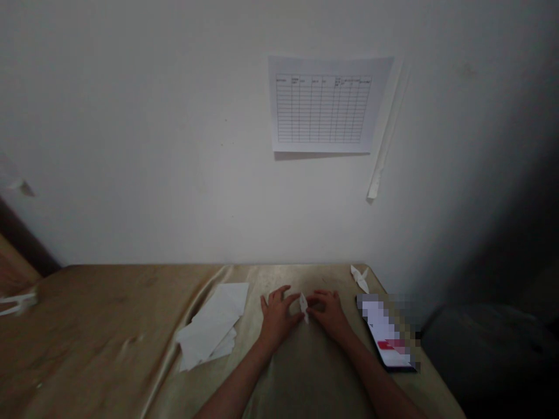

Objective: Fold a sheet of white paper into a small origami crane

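Between my two hands stands a small piece of folded white paper, narrow and pointed at its top. From its left side, the thumb and forefinger of my left hand pinch it, with the other fingers raised and spread. My right hand grips it from the right with thumb and fingertips. Left of my hands lies a fanned stack of white paper sheets. At the table's far right corner rests another folded white paper piece, with pointed, wing-like ends.
A phone with a lit, partly blurred screen lies to the right. The table has a creased gold-brown cloth and meets the wall. A printed grid sheet hangs there beside a white strip. Something dark grey stands beyond the right edge.
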`<state>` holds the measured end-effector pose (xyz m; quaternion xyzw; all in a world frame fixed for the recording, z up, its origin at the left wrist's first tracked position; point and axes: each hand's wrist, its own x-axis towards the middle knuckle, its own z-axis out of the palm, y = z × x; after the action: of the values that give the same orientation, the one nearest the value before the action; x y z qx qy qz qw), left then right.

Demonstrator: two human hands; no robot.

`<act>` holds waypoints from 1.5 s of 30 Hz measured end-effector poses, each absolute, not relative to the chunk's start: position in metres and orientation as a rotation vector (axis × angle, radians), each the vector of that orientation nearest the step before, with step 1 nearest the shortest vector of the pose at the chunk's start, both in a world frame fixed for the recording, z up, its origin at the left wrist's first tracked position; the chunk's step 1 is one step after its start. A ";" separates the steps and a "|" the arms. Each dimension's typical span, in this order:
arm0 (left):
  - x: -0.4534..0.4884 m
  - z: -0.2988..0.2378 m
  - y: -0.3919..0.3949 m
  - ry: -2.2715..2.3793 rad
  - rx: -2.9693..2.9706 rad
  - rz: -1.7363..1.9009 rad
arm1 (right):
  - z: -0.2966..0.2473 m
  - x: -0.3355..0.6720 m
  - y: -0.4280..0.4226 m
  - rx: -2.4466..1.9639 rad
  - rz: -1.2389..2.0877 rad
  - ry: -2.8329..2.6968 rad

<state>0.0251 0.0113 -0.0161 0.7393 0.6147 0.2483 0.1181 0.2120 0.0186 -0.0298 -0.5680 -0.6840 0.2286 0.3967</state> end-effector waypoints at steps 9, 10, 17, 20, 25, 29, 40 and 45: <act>0.021 -0.023 0.020 1.626 2.078 1.084 | -0.031 0.213 0.018 -1.303 0.663 -1.595; 0.020 -0.023 0.020 1.606 2.067 1.109 | -0.032 0.212 0.019 -1.278 0.662 -1.585; 0.023 -0.018 0.018 1.466 2.018 1.207 | -0.029 0.212 0.018 -1.207 0.615 -1.652; 0.023 -0.015 0.016 1.423 2.016 1.247 | -0.028 0.212 0.017 -1.197 0.622 -1.655; 0.023 -0.012 0.014 1.424 1.995 1.263 | -0.029 0.212 0.017 -1.166 0.666 -1.664; 0.023 -0.013 0.015 1.451 1.989 1.230 | -0.030 0.212 0.018 -1.185 0.680 -1.680; 0.024 -0.013 0.011 1.571 2.026 1.063 | -0.030 0.211 0.017 -1.216 0.676 -1.736; 0.025 -0.012 0.010 1.560 2.038 1.019 | -0.031 0.210 0.016 -1.200 0.664 -1.732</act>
<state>0.0252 0.0096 -0.0123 0.7246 0.5548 0.3625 0.1890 0.2102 0.0156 -0.0308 -0.4853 -0.7003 0.2684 0.4496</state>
